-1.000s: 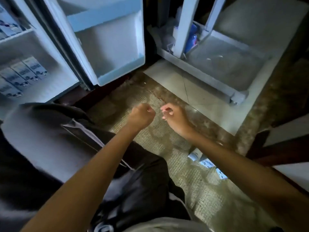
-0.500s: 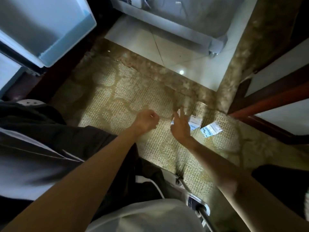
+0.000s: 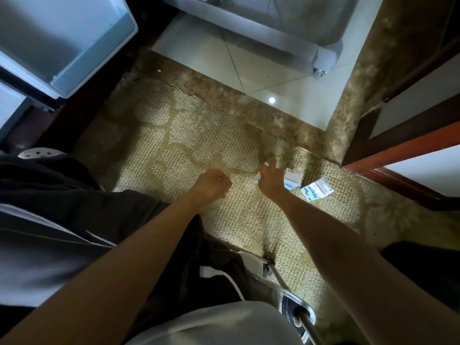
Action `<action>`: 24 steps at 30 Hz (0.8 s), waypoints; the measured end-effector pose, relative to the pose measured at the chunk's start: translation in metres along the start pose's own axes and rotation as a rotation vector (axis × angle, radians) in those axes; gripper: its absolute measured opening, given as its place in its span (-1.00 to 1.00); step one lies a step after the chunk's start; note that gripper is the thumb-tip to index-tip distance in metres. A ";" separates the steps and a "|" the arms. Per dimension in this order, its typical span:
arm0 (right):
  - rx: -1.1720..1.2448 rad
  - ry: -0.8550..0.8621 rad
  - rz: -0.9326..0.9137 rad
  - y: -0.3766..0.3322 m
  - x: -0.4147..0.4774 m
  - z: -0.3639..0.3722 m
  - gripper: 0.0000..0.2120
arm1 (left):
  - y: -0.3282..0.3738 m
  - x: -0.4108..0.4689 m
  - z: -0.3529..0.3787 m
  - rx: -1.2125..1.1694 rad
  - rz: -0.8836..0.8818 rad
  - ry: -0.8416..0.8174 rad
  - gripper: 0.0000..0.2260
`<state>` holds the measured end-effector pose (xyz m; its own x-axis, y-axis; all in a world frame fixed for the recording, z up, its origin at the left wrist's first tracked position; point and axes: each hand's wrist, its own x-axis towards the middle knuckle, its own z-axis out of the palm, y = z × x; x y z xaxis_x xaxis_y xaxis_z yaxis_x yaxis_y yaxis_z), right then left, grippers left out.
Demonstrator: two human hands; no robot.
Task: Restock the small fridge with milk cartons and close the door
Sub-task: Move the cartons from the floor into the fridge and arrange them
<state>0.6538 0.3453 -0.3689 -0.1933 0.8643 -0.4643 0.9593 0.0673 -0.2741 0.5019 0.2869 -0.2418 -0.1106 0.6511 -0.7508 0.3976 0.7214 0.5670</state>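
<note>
Milk cartons lie on the woven mat: one white and blue carton (image 3: 317,189) lies flat to the right, and another carton (image 3: 292,179) sits just right of my right hand (image 3: 270,176). My right hand hovers over them with fingers spread, partly hiding a carton edge beneath it; whether it touches is unclear. My left hand (image 3: 212,184) is a closed fist above the mat, holding nothing. The open fridge door (image 3: 74,46) fills the top left corner; only a sliver of the fridge body shows at the left edge.
A white wheeled rack (image 3: 323,58) stands on the tiled floor at the top. A dark wooden frame (image 3: 398,150) runs along the right. My knees and dark clothing fill the lower left, and a metal pole (image 3: 306,322) is near the bottom.
The view has tilted down from the fridge to the mat. My right hand went from curled to spread and reached down to the cartons. The left fist stayed shut.
</note>
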 end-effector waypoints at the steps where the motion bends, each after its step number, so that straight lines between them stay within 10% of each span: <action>1: 0.015 -0.004 0.016 -0.004 0.000 -0.003 -0.64 | -0.001 0.001 -0.001 -0.042 -0.004 0.007 -0.90; 5: 0.191 -0.058 0.104 -0.019 -0.002 -0.021 -0.59 | -0.004 0.003 -0.008 -0.125 -0.040 0.082 -0.96; 13: 0.664 -0.249 0.017 -0.060 -0.019 -0.078 -0.77 | -0.005 0.001 -0.018 0.223 0.023 0.128 -0.45; 24: 0.926 -0.439 0.135 -0.066 -0.024 -0.095 -0.72 | -0.007 -0.001 -0.018 0.196 0.073 0.214 -0.73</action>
<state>0.6146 0.3675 -0.2594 -0.3322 0.5658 -0.7547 0.4804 -0.5870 -0.6516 0.4826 0.2855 -0.2383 -0.2563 0.7493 -0.6106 0.5774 0.6253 0.5250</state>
